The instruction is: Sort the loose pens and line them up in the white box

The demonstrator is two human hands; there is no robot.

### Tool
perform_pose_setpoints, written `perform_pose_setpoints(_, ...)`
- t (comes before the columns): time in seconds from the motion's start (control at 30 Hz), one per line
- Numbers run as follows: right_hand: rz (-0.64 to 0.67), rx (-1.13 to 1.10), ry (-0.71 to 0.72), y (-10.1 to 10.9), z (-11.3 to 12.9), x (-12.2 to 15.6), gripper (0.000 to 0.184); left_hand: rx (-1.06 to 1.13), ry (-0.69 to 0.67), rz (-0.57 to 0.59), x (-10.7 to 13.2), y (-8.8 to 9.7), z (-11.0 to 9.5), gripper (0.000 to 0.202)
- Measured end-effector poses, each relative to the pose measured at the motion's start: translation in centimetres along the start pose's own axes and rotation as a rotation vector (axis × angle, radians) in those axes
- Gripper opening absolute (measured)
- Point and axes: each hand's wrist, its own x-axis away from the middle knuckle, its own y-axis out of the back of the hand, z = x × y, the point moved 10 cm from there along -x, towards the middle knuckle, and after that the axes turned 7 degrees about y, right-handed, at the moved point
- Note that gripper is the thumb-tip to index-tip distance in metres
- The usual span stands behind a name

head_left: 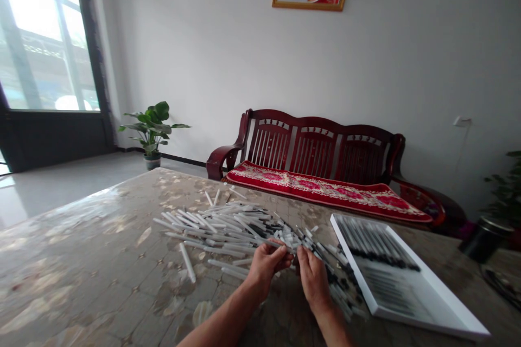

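My left hand (pixel 267 263) is closed in a pinch around a whitish pen barrel (pixel 277 245). Close beside it, my right hand (pixel 312 276) has its fingers pressed together, and what they hold is hidden. Beyond both hands spreads a loose heap of white pen barrels (pixel 220 222), with darker thin pen parts (pixel 321 252) mixed in on its right side. Just right of my right hand lie small black pieces (pixel 344 283), blurred. A white tray (pixel 443 293) holds rows of clear pens with black ends (pixel 374 241).
Everything lies on a patterned table (pixel 101 260). Past its far edge stands a dark red wooden bench (pixel 317 152) with a red floral cover. A potted plant (pixel 152 127) is on the floor at left. A black container (pixel 484 238) stands beyond the tray at right.
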Motion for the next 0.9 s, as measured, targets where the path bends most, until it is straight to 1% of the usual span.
perform_pose_setpoints(0.13,-0.011,-0.003,0.026,0.1,0.3,0.0,0.041,0.010,-0.002,-0.022,0.0,0.2,-0.1,0.048)
perform_pose_setpoints(0.3,-0.025,-0.076,-0.046,-0.1,-0.1,0.0,0.049,-0.004,-0.006,-0.002,0.0,0.0,-0.1,0.049)
perform_pose_setpoints(0.43,-0.002,-0.048,-0.001,-0.1,0.9,0.1,0.041,0.030,-0.021,-0.043,0.1,0.4,-0.3,0.051)
perform_pose_setpoints(0.5,0.002,-0.053,-0.003,-0.1,1.0,0.2,0.040,0.017,-0.017,-0.026,0.1,0.1,-0.3,0.050)
perform_pose_setpoints(0.6,-0.017,-0.140,-0.079,-0.1,0.2,0.2,0.047,-0.027,-0.044,0.025,0.2,-0.5,-0.5,0.048)
perform_pose_setpoints(0.67,-0.024,-0.194,-0.127,-0.3,-0.3,0.2,0.050,-0.039,-0.075,0.032,0.3,-0.5,-0.8,0.048)
perform_pose_setpoints(0.83,-0.028,-0.229,-0.088,-0.4,0.5,0.1,0.045,-0.028,-0.096,0.003,0.2,-0.1,-1.0,0.047)
perform_pose_setpoints(0.9,-0.031,-0.336,-0.190,-1.0,-0.1,0.5,0.043,-0.048,-0.119,0.024,0.3,-0.4,-1.2,0.046)
